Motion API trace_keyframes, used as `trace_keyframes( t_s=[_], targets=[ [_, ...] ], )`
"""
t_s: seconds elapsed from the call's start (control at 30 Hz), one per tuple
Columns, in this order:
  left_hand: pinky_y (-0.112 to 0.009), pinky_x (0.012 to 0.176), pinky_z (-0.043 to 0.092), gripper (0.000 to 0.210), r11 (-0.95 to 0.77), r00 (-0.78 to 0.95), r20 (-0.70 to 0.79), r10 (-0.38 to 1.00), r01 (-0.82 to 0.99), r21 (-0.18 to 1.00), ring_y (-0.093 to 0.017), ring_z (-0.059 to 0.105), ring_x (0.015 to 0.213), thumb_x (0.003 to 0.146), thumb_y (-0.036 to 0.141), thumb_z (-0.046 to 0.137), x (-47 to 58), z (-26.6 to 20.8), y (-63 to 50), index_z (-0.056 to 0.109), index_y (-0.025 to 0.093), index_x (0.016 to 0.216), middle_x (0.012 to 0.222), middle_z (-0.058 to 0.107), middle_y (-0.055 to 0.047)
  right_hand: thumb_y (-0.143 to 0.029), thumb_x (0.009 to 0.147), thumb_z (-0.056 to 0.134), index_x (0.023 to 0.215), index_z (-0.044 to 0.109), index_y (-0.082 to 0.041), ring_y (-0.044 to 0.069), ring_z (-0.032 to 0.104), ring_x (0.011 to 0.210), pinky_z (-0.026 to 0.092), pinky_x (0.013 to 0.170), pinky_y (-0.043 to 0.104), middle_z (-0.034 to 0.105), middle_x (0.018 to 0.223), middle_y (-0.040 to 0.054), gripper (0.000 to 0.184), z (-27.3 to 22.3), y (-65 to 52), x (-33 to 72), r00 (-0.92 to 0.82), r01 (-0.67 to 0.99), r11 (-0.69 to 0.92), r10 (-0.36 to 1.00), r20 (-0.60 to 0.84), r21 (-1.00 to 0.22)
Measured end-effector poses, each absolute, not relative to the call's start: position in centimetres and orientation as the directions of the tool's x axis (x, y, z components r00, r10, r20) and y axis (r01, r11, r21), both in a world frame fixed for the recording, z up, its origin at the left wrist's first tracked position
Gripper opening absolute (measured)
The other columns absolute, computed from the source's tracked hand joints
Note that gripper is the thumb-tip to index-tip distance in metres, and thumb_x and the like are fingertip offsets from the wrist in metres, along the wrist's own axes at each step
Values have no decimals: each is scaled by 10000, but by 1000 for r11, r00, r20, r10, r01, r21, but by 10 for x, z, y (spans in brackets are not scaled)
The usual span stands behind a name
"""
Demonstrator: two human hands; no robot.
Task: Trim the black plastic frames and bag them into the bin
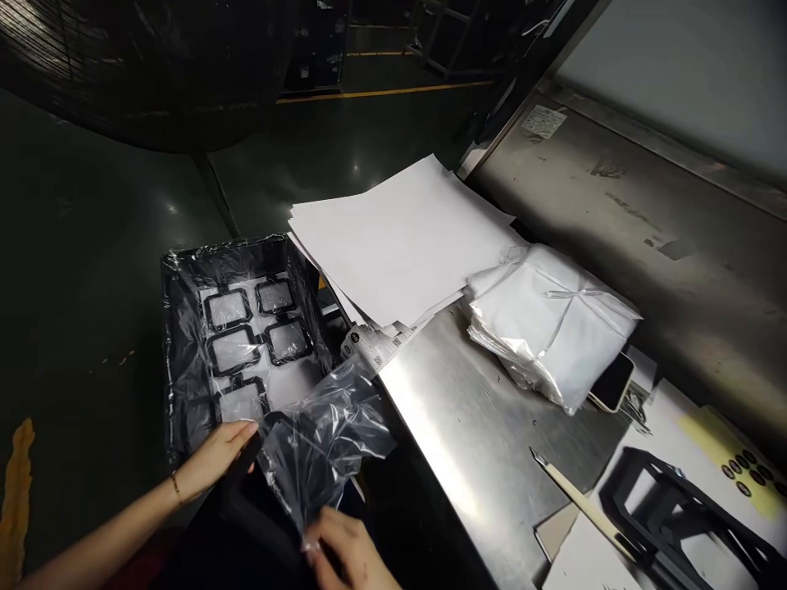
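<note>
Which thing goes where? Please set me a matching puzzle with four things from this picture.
Things:
1. Bag
2. Bundle
3. Paper
4. Bracelet

Places or states:
A. On the left wrist
B. Between the black box and the tied packet
C. In the right hand's grip
D. Tied with a strip

Pairs: 1-C, 2-D, 3-B, 4-A

The head camera looks forward and down from close beside the bench (443,410).
</note>
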State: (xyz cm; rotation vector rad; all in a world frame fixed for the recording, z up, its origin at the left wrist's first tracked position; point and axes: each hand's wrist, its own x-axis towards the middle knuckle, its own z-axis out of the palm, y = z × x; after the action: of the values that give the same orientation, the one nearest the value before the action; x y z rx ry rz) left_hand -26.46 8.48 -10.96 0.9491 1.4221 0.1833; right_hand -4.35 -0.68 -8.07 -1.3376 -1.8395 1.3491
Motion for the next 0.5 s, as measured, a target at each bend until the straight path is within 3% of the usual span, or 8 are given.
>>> trace_keyframes(
  t_s=[0.07,0.17,0.33,0.4,0.47,0.5],
  targets=[
    [-201,393,346,375,624,174,-739,651,433,651,-52,389,346,827,393,431,-273,-106,88,496,134,564,432,440,84,-209,804,426,856,580,-194,153,559,789,427,729,248,587,796,41,163,-72,12,-38,-298,420,-58,934,-198,-906],
    [-196,385,302,337,628,140,-719,680,394,671,-47,326,294,805,352,490,-286,-88,101,495,138,546,359,440,98,-275,830,413,838,604,-181,159,526,724,404,699,285,545,750,39,212,-64,54,-34,-191,371,-152,953,-236,-916],
    [-163,449,331,307,714,194,-718,669,100,693,-58,442,408,756,404,537,-305,-38,110,557,145,592,428,558,42,-357,818,437,793,567,-182,130,474,631,371,617,257,509,670,4,219,-51,114,-43,-139,105,-260,952,-273,-960],
    [-242,537,431,399,805,329,-754,568,-33,592,-150,570,563,740,511,485,-307,-34,103,606,132,714,613,643,-44,-404,817,419,751,515,-191,117,479,599,379,597,246,494,623,-14,242,-44,121,-53,-224,-50,-310,930,-292,-949],
    [-405,517,469,718,907,469,-783,409,-117,405,-329,616,704,670,711,313,-300,-48,97,615,79,830,821,656,-192,-463,782,439,677,469,-192,107,491,563,393,565,239,459,610,-26,292,-39,119,-66,-345,-170,-367,892,-293,-915],
    [-456,525,472,803,930,503,-783,366,-165,328,-366,609,751,628,759,278,-294,-60,97,602,73,891,887,641,-212,-486,757,463,643,461,-188,104,498,549,398,549,237,447,618,-27,319,-39,115,-74,-411,-201,-396,864,-289,-896]
  ],
)
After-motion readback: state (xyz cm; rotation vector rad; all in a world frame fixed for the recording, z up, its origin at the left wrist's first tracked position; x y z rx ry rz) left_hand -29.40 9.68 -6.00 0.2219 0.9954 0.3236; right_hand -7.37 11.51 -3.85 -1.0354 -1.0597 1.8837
